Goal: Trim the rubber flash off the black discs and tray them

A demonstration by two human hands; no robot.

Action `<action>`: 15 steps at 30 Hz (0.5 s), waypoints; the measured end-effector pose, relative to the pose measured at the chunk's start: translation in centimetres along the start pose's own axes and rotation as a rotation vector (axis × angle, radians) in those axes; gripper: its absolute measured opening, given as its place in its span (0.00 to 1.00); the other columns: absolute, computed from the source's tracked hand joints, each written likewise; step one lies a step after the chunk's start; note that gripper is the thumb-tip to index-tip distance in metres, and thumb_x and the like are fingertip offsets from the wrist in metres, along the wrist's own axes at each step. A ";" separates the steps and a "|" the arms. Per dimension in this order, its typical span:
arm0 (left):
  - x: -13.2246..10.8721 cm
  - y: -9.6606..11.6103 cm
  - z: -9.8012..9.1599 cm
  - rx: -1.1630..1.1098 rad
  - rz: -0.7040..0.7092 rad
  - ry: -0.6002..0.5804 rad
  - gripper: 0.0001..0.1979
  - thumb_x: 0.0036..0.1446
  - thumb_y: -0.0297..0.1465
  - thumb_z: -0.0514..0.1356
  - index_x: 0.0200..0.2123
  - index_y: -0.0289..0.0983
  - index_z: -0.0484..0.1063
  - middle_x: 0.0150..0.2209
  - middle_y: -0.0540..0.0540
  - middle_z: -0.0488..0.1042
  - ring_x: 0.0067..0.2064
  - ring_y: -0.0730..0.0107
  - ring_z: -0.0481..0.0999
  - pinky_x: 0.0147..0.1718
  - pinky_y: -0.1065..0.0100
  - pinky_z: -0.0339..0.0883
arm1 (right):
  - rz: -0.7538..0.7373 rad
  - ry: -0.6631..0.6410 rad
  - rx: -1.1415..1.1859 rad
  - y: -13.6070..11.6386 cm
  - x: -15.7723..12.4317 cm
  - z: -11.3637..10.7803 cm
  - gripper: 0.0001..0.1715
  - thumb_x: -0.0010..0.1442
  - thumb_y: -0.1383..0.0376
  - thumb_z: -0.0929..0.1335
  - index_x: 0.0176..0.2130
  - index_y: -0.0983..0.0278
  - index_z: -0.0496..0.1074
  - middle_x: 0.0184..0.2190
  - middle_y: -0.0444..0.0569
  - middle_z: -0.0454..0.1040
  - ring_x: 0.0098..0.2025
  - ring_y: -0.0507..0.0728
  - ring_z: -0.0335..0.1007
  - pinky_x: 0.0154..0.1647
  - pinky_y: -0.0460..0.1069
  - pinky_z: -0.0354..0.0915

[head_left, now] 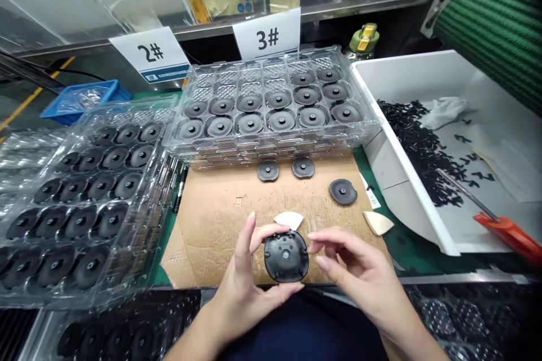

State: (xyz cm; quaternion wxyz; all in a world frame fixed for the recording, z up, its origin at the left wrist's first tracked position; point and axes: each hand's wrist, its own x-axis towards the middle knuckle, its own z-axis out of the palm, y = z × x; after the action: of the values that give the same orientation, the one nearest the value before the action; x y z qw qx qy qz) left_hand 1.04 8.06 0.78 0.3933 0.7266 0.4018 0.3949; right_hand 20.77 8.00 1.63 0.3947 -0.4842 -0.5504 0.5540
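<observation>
Black disc (286, 259) at the near edge of the cardboard sheet (212, 225) on the desk (423, 262), raised in front of the person's body. The left hand (249, 276) grips it by the rim, with a finger at the far edge and the thumb at the near edge. The right hand (359, 271) is half-curled, thumb parted from fingertips, just beside the disc's right edge; no object shows in it, and whether a fingertip touches the rim cannot be told.

Progress, as judged from the trays: the work appears well along but unfinished. In the transparent tray (212, 149) beneath the "3#" sign (268, 39), the two front rows hold discs throughout, and the third has two at its right end; the other rear pockets show only their textured floors. The tray on the left (51, 298) is mostly filled, with bare pockets at its far end. Three loose discs, the left one (268, 170), the middle one (303, 167) and the right one (343, 192), lie on the sheet, outside any tray. Many small black pieces (415, 152) remain heaped in the white bin (406, 208).

Appearance: the held disc is dark, rounded and slightly squarish. The face shown bears a pale central spot, small round marks around it and little projections near the rim, unlike the smooth, dished faces with central posts seen on the loose discs.
</observation>
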 end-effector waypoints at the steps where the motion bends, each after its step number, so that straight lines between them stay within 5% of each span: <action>1: -0.1 0.1 0.0 -0.001 -0.013 0.000 0.53 0.46 0.23 0.63 0.61 0.40 0.24 0.50 0.37 0.66 0.52 0.62 0.67 0.53 0.55 0.59 | 0.023 -0.070 -0.005 -0.3 0.1 0.0 0.14 0.58 0.67 0.66 0.44 0.51 0.69 0.34 0.40 0.71 0.34 0.49 0.66 0.35 0.43 0.62; 5: -0.4 0.2 -0.1 0.004 -0.051 -0.010 0.53 0.46 0.24 0.64 0.61 0.40 0.24 0.50 0.38 0.67 0.52 0.63 0.67 0.52 0.57 0.60 | 0.070 -0.220 -0.078 -0.8 0.1 0.3 0.12 0.57 0.67 0.67 0.42 0.53 0.71 0.33 0.41 0.71 0.33 0.50 0.65 0.33 0.45 0.61; 9: -0.7 -0.2 -0.2 0.038 -0.131 -0.037 0.51 0.46 0.27 0.64 0.62 0.43 0.28 0.51 0.39 0.67 0.52 0.61 0.67 0.52 0.54 0.59 | 0.043 -0.226 -0.115 -0.1 0.5 0.8 0.12 0.54 0.68 0.68 0.41 0.55 0.72 0.32 0.44 0.70 0.33 0.52 0.64 0.33 0.46 0.60; 12: -0.5 -0.4 -0.8 -0.003 -0.264 -0.134 0.34 0.49 0.30 0.62 0.58 0.47 0.53 0.51 0.42 0.69 0.51 0.58 0.68 0.50 0.54 0.61 | 0.130 -0.116 0.091 0.9 1.0 1.2 0.08 0.51 0.66 0.70 0.35 0.60 0.73 0.28 0.44 0.69 0.30 0.51 0.62 0.29 0.46 0.59; 15: -0.3 -0.3 -1.5 -0.209 -0.403 -0.203 0.08 0.51 0.33 0.60 0.35 0.44 0.76 0.38 0.46 0.78 0.39 0.62 0.75 0.39 0.62 0.68 | 0.328 -0.065 0.575 2.1 1.2 1.7 0.15 0.45 0.62 0.73 0.34 0.62 0.69 0.24 0.41 0.64 0.24 0.49 0.57 0.23 0.43 0.55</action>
State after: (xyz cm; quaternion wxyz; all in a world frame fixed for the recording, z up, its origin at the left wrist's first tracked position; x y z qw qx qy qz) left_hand -0.45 8.27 0.96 0.5755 0.6231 0.4541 0.2726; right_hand 19.02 8.62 -0.69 0.4028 -0.4173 -0.2983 0.7581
